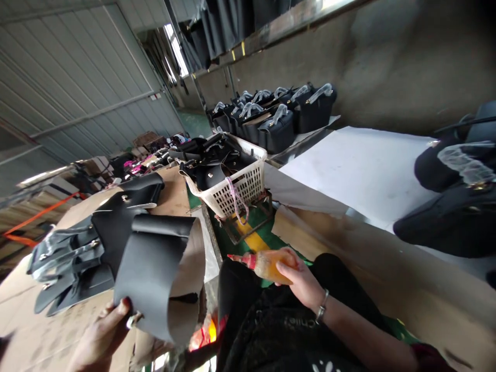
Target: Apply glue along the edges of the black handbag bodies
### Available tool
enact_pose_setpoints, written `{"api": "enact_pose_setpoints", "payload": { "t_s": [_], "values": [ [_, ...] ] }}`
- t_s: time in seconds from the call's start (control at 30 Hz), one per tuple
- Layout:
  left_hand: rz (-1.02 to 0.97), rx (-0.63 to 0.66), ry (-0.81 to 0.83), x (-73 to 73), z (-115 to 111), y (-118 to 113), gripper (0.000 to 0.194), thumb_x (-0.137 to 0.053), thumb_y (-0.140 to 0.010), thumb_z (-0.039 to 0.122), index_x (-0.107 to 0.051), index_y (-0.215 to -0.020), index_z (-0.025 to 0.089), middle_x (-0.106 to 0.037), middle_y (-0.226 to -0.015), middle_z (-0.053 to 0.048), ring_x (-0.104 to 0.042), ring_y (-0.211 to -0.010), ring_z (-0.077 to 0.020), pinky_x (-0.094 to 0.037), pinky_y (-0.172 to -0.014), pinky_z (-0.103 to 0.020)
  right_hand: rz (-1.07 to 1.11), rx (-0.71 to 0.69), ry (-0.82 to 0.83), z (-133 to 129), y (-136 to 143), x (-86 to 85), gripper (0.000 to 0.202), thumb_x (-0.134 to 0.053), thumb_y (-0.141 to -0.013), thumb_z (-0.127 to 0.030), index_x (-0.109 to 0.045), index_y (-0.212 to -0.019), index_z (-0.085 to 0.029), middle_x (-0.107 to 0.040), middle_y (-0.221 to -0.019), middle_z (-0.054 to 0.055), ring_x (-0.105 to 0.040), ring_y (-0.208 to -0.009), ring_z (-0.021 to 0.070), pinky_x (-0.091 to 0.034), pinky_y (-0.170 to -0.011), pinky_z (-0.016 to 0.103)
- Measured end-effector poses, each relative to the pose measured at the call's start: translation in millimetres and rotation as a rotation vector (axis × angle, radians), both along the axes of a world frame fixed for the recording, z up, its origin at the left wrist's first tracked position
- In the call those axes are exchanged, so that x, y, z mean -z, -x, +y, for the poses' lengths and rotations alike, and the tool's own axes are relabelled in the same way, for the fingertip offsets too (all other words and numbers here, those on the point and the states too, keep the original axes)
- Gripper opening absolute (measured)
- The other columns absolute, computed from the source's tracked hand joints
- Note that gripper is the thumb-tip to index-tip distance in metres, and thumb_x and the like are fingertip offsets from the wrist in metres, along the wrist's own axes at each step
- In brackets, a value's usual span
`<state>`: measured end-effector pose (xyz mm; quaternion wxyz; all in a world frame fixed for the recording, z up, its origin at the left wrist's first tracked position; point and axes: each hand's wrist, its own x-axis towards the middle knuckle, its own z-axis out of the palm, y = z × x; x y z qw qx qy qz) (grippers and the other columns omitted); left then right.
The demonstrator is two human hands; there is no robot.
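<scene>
My left hand (104, 330) grips the near edge of a black leather bag panel (151, 274), thumb on top, close to a small metal fitting (134, 320). The panel curls over, and its pale brown inner side shows on the right. In my right hand (302, 276) is a squeeze glue bottle (267, 264) with orange contents and a red nozzle pointing left. The bottle is held above my lap, apart from the panel. Beyond my left hand, more black bag pieces (77, 258) with metal clasps lie on the cardboard-covered table (34, 325).
A white plastic basket (240, 188) full of black leather parts stands on a metal stand ahead. Behind it are several finished black bags (277, 129) with plastic-wrapped handles. White sheeting (360, 170) covers the right table, where more dark bags (453, 217) sit.
</scene>
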<state>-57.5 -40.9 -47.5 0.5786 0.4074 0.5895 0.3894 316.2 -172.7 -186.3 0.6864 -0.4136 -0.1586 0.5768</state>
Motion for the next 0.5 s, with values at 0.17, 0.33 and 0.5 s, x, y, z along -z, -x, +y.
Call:
{"api": "enact_pose_setpoints", "payload": {
  "t_s": [0.17, 0.33, 0.5],
  "values": [
    [-0.128, -0.085, 0.008, 3.1, 3, 1, 0.030, -0.090, -0.042, 0.027, -0.071, -0.063, 0.018, -0.070, -0.066, -0.010, -0.068, -0.090, -0.0388, -0.059, -0.070, -0.037, -0.530, 0.100, -0.059, 19, -11, -3.0, 0.035, -0.079, -0.073, -0.040, -0.060, -0.096, -0.023, -0.063, -0.085, -0.001, -0.061, -0.077, 0.0163, -0.052, -0.070, 0.027],
    [-0.034, 0.050, 0.022, 0.9, 10, 10, 0.034, -0.095, -0.040, 0.033, -0.071, -0.058, 0.017, -0.066, -0.057, -0.007, -0.064, -0.056, -0.0235, -0.056, -0.055, -0.030, -0.962, 0.139, -0.392, 50, -12, -25.2, 0.018, -0.071, -0.081, -0.031, -0.058, -0.090, -0.023, -0.059, -0.082, 0.001, -0.058, -0.077, 0.0186, -0.049, -0.072, 0.031],
    [-0.048, 0.071, 0.030, 6.6, 13, 19, 0.033, -0.095, -0.042, 0.036, -0.073, -0.059, 0.019, -0.065, -0.055, -0.005, -0.067, -0.067, -0.0276, -0.057, -0.061, -0.033, -1.162, 0.110, -0.608, 75, -11, -41.1, 0.010, -0.064, -0.086, -0.023, -0.054, -0.087, -0.024, -0.057, -0.079, 0.003, -0.057, -0.075, 0.0204, -0.049, -0.068, 0.033]
  ]
}}
